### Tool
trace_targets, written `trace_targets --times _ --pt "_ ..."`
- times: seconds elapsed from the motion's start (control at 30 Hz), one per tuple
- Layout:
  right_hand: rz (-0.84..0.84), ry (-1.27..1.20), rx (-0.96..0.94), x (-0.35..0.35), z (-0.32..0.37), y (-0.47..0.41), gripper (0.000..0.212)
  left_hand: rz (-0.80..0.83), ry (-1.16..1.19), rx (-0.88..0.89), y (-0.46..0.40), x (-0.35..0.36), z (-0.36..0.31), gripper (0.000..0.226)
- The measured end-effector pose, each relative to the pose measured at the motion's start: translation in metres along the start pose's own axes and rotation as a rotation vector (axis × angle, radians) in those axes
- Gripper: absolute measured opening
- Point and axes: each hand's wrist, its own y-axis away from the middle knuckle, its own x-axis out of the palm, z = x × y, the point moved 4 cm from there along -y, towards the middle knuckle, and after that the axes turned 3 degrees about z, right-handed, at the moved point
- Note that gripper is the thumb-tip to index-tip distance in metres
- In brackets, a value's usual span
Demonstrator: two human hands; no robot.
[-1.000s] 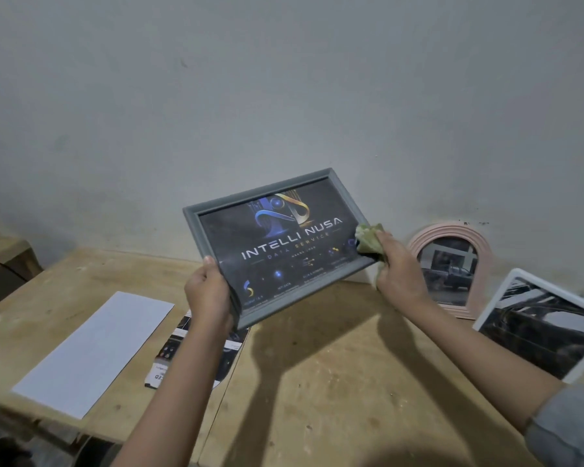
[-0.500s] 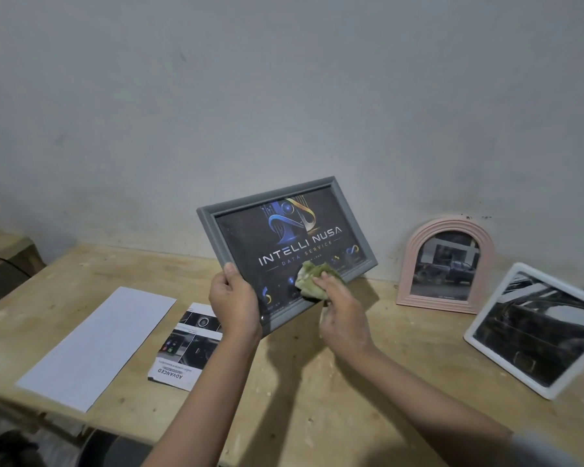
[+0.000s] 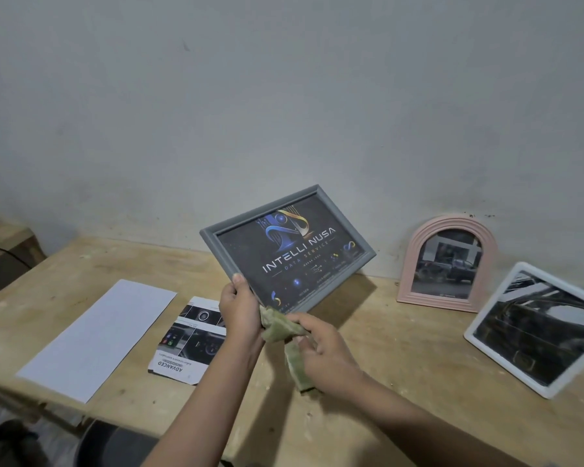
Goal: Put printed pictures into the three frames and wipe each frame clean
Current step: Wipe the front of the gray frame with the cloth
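**Above the workbench, a grey frame held at a slant**

Over the wooden table (image 3: pixel 368 335) the left hand (image 3: pixel 240 310) grips the grey frame (image 3: pixel 285 249) by its lower-left corner, thumb on the front edge. It is held clear of the table, its long axis rising from lower left to upper right, its printed face turned toward the person. Just beneath its lower edge, the right hand (image 3: pixel 321 348) pinches a green cloth (image 3: pixel 284 335), which touches the left hand. Against the wall lean a pink arched frame (image 3: pixel 447 262) and a white frame (image 3: pixel 533 328), both upright and tilted back. On the table lie a white sheet (image 3: pixel 96 338) and a printed leaflet (image 3: pixel 186 342).
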Motion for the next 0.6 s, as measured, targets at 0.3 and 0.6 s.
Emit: trace_targets --times 0.3,0.6 --pt "-0.154 0.108 -0.022 -0.07 0.043 -0.054 0.036 0.012 0.083 -0.046 -0.001 -0.004 0.002 0.028" --pt "0.078 0.688 -0.342 -0.024 0.066 -0.125 0.066 0.109 -0.1 0.113 0.019 0.001 0.0 0.04"
